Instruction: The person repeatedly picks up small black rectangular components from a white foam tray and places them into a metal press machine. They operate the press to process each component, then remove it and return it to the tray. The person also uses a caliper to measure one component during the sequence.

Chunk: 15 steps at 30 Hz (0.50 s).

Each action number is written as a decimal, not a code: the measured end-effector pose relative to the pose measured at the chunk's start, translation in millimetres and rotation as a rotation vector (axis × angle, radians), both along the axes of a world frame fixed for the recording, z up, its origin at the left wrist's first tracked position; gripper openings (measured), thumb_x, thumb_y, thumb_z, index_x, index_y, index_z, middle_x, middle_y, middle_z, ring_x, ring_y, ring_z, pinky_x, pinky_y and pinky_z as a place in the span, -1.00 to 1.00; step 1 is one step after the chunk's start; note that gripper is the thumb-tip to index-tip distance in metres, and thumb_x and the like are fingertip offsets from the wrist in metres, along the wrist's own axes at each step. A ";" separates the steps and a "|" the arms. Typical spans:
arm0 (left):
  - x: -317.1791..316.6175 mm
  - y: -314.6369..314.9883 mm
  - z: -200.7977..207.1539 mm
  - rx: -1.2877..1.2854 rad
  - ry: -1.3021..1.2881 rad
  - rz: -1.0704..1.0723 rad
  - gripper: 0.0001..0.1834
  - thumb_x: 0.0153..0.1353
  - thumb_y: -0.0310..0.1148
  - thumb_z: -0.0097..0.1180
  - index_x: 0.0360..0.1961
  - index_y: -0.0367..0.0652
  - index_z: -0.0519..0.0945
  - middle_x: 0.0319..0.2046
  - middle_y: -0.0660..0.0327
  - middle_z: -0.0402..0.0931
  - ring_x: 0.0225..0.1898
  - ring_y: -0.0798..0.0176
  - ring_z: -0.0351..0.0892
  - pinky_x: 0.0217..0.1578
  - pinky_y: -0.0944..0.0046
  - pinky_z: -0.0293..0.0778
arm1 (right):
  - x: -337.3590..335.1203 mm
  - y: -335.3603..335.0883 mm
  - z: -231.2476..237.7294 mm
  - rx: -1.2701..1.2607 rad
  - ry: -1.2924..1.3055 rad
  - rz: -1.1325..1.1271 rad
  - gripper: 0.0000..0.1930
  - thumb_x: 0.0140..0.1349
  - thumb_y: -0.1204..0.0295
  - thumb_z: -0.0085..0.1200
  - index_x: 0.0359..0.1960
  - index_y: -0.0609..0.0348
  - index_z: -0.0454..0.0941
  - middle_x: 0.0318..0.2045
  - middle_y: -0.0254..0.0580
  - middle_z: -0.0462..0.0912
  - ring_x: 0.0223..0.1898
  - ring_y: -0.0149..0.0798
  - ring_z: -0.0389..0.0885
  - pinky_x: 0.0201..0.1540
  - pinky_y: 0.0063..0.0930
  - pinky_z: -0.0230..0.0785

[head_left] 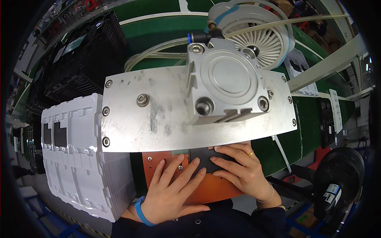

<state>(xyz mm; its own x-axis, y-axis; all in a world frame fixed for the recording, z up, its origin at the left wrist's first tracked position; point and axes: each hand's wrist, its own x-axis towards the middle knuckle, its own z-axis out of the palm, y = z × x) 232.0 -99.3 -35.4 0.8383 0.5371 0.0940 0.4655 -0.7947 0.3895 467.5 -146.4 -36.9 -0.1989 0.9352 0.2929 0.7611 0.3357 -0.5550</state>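
Observation:
An orange fixture plate (pixel 210 188) with small screws lies in front of me, its far part hidden beneath a metal press plate. On it sits a flat dark grey piece (pixel 205 162), partly under the press plate too. My left hand (pixel 168 194) rests with fingers spread over the fixture's left side, fingertips at the grey piece's near left edge. From the right, my right hand (pixel 244 170) lays its outstretched fingers on the grey piece's right side, close under the press plate's edge. Neither hand is seen gripping anything.
The silver press plate (pixel 158 115) carries a pneumatic cylinder (pixel 230 79) with hoses. White plastic trays (pixel 79 166) are stacked at left, black trays (pixel 83 59) behind them. A white fan (pixel 258 39) stands at the back on the green bench (pixel 158 27). Black round equipment (pixel 337 178) is at right.

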 end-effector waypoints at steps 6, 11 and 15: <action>-0.8 -1.2 -2.1 -0.014 0.023 0.011 -0.06 -0.09 0.48 0.20 0.18 0.04 0.58 0.30 0.15 0.37 0.38 -0.15 0.17 0.33 -0.25 0.07 | -0.7 -0.4 -1.9 -0.009 -0.007 -0.024 -0.60 -0.05 0.38 0.42 -0.12 0.17 0.69 -0.04 -0.17 0.62 -0.04 -0.16 0.53 -0.02 -0.35 0.43; -1.1 -0.8 -1.9 -0.043 0.022 0.013 -0.05 -0.09 0.49 0.19 0.20 0.06 0.57 0.32 0.17 0.34 0.39 -0.14 0.14 0.34 -0.25 0.06 | 1.2 -0.6 -3.0 -0.036 0.016 -0.023 -0.61 -0.05 0.37 0.43 -0.12 0.15 0.70 -0.08 -0.18 0.63 -0.09 -0.17 0.54 -0.03 -0.34 0.42; -0.7 0.2 -0.8 -0.042 0.029 0.008 -0.08 -0.08 0.48 0.19 0.20 0.10 0.57 0.34 0.17 0.32 0.40 -0.12 0.12 0.34 -0.24 0.06 | 2.3 1.4 -2.4 -0.021 0.014 -0.013 -0.60 -0.05 0.36 0.43 -0.12 0.15 0.70 -0.12 -0.19 0.64 -0.12 -0.17 0.56 -0.05 -0.35 0.42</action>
